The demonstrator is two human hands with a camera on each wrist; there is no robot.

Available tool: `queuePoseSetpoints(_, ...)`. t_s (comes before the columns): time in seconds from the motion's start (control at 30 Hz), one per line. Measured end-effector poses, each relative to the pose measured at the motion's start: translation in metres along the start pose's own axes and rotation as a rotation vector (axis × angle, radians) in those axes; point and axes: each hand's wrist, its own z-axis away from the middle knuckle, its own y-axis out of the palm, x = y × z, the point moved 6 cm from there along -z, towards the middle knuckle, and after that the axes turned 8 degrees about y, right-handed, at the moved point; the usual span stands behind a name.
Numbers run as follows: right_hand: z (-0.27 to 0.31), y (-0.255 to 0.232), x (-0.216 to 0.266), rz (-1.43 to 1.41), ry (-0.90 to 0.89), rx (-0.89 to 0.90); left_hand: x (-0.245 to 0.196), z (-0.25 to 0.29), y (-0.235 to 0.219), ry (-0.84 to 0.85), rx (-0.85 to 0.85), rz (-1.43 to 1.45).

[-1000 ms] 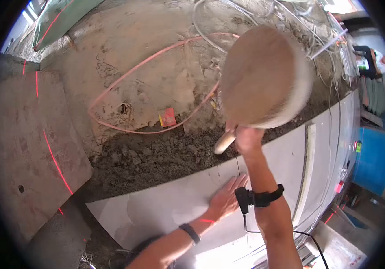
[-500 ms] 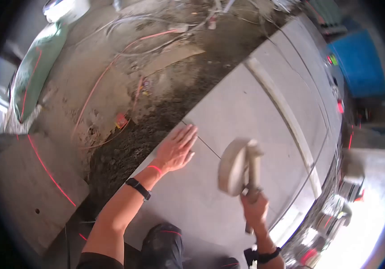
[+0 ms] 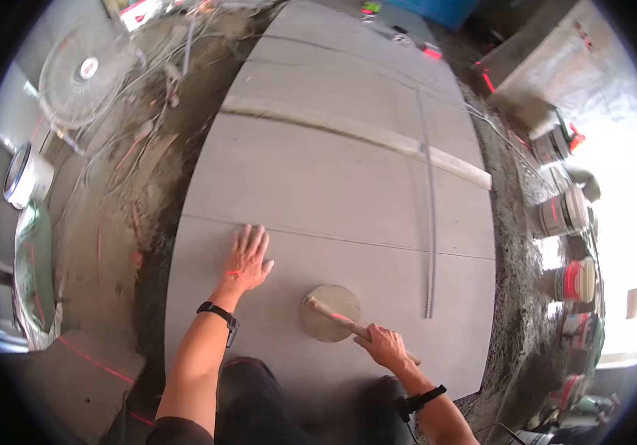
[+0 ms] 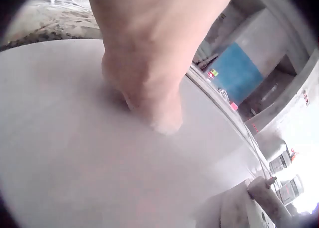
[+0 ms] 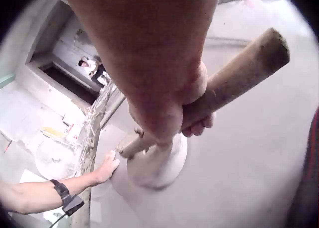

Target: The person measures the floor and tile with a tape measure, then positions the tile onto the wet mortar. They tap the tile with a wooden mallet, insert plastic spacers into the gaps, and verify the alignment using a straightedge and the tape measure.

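Observation:
A mallet with a wide round head (image 3: 331, 314) is over the large grey tile (image 3: 296, 274), its disc facing the surface; whether it touches cannot be told. My right hand (image 3: 385, 347) grips its wooden handle, and in the right wrist view the handle (image 5: 239, 73) passes through the curled fingers. My left hand (image 3: 248, 259) lies flat on the tile, fingers spread, just below the seam between two tiles and left of the mallet. The left wrist view shows part of that left hand (image 4: 149, 93) against the pale surface.
A long pale bar (image 3: 355, 136) crosses the farther tile, and a thin strip (image 3: 428, 237) lies at the right. Buckets (image 3: 565, 211) line the right side. A fan (image 3: 84, 74), cables and a white bucket (image 3: 33, 176) are at the left. A person (image 5: 90, 67) sits in the background.
The mallet has come down from its raised position and turned disc-down over the tile. The left hand remains on the tile, while the head view has swung toward the tiles and the right side.

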Motion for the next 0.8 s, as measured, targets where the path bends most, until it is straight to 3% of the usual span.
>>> queuePoseSetpoints(0.03,0.0,-0.003,-0.025,0.075,-0.003,0.061,-0.021,-0.022,0.002,0.031,-0.015,-0.012)
queuePoseSetpoints(0.1,0.022,-0.003,-0.074,0.056,-0.017,0.008,-0.08,-0.064,0.008,0.159,-0.06,0.051)
queuePoseSetpoints(0.23,0.105,0.024,-0.158,-0.147,0.248,-0.042,-0.204,-0.134,0.025,0.314,-0.155,0.067)
queuePoseSetpoints(0.33,0.171,0.053,-0.199,-0.264,0.539,-0.016,-0.282,-0.166,0.034,0.424,-0.131,0.127)
queuePoseSetpoints(0.43,0.222,0.075,-0.214,-0.414,0.761,-0.003,-0.317,-0.179,0.03,0.448,-0.141,0.11)
queuePoseSetpoints(0.53,0.261,0.098,-0.224,-0.494,0.854,-0.027,-0.329,-0.18,0.037,0.434,-0.181,0.094)
queuePoseSetpoints(0.6,0.282,0.107,-0.238,-0.632,0.923,-0.037,-0.33,-0.191,0.051,0.334,-0.125,0.227)
queuePoseSetpoints(0.63,0.284,0.107,-0.242,-0.655,0.929,-0.047,-0.352,-0.201,0.043,0.355,-0.125,0.214)
queuePoseSetpoints(0.7,0.297,0.106,-0.251,-0.602,1.032,-0.035,-0.423,-0.213,0.014,0.303,-0.172,0.415)
queuePoseSetpoints(0.77,0.302,0.116,-0.26,-0.615,1.063,-0.062,-0.515,-0.234,0.014,0.536,-0.064,0.444)
queuePoseSetpoints(0.8,0.303,0.128,-0.265,-0.643,0.993,-0.236,-0.55,-0.25,0.021,0.644,-0.085,0.369)
